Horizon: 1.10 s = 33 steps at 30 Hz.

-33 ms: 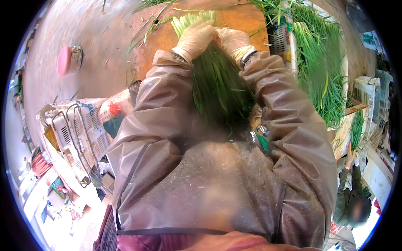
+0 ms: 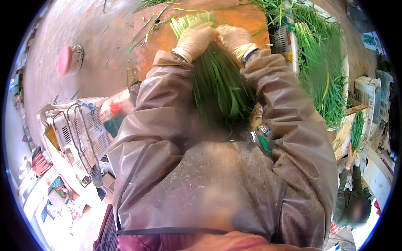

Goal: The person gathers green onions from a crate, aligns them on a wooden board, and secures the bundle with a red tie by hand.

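Observation:
A bunch of garlic chives (image 2: 220, 79) lies over the front edge of a brown wooden board (image 2: 161, 35). Its pale cut stem ends point away from me and the long green leaves fan toward my body. My left hand (image 2: 196, 41), in a pale glove, is closed around the bunch just below the stem ends. On the bunch's right side, my gloved right hand (image 2: 235, 42) is curled closed with its fingertips almost meeting the left ones. A small reddish spot shows between the fingers; what the right fingers pinch is hidden.
Right of the board stands a pale crate (image 2: 344, 62) heaped with loose chives (image 2: 318, 62). A pink round stool (image 2: 65, 60) is on the floor at left, with white plastic crates (image 2: 77, 129) nearer. At the far right another person (image 2: 354, 205) holds chives. Loose leaves (image 2: 153, 27) litter the board.
My right hand has tilted very slightly beside the bunch. The left hand stays in place around the chives.

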Tool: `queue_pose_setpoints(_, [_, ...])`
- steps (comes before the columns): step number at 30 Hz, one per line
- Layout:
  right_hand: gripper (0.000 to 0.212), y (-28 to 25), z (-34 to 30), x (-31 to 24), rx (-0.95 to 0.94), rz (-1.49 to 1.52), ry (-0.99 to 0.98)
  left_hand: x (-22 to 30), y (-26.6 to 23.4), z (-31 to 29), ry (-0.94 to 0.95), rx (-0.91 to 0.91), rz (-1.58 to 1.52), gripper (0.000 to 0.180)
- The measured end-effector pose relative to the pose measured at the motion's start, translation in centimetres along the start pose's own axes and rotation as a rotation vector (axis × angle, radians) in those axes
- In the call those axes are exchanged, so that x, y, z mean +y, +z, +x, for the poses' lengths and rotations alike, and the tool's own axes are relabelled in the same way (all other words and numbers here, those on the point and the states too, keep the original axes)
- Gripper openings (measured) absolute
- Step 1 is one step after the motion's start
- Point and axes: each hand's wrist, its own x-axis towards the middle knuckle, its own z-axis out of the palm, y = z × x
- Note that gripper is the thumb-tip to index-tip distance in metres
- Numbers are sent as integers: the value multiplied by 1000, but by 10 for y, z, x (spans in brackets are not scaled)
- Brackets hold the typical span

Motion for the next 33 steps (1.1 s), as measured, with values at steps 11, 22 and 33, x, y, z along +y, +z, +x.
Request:
queue_pose_setpoints(11, [34, 62, 8, 28, 88, 1890, 495, -16, 27, -5, -55, 126, 25, 11])
queue_pose_setpoints(22, [22, 78, 8, 7, 270, 887, 601, -8, 32, 6, -278, 260, -73, 14])
queue_pose_setpoints(33, [15, 98, 6, 7, 590, 1431, 635, -3, 44, 10, -165, 311, 110, 14])
